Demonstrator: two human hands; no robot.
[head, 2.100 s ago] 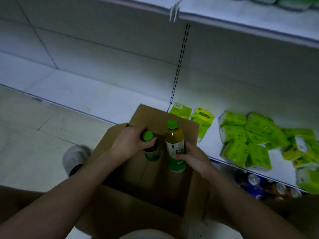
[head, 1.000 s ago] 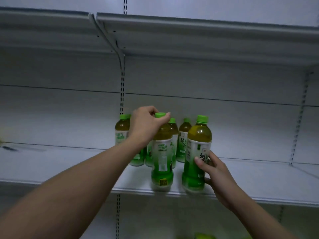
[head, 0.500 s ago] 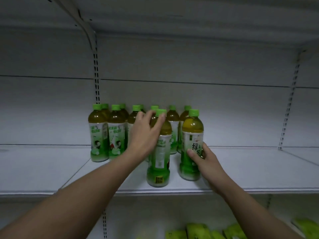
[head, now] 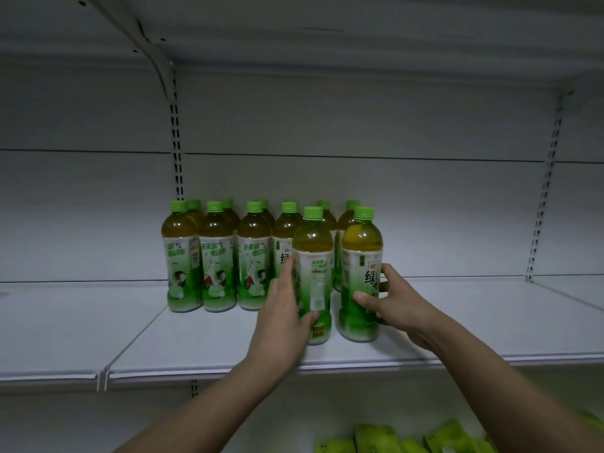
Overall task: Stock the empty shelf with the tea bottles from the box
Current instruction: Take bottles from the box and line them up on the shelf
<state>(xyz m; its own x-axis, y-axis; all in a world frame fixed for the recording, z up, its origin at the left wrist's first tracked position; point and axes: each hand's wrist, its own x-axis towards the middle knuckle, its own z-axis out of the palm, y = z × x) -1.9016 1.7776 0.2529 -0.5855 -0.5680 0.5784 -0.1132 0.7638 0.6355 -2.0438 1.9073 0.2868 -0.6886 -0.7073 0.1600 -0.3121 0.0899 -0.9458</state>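
Several green-capped tea bottles stand in rows (head: 215, 256) on the white shelf (head: 202, 338), against the back. Two more stand in front of them, nearer the shelf's edge. My left hand (head: 284, 308) wraps the lower body of the left front bottle (head: 313, 256), thumb across its label. My right hand (head: 392, 299) grips the right front bottle (head: 361, 256) from its right side, fingers on the label. Both bottles rest upright on the shelf. The box is out of view.
The shelf runs bare to the left and right of the bottles. A shelf bracket (head: 157, 57) and the upper shelf hang overhead. Slotted uprights (head: 545, 181) line the back wall. Green packets (head: 408, 439) lie on the lower shelf at bottom right.
Both hands carried bottles from the box up to the shelf. Since half a second ago my left hand slid from the bottle's cap down to its body; the right stays on its bottle.
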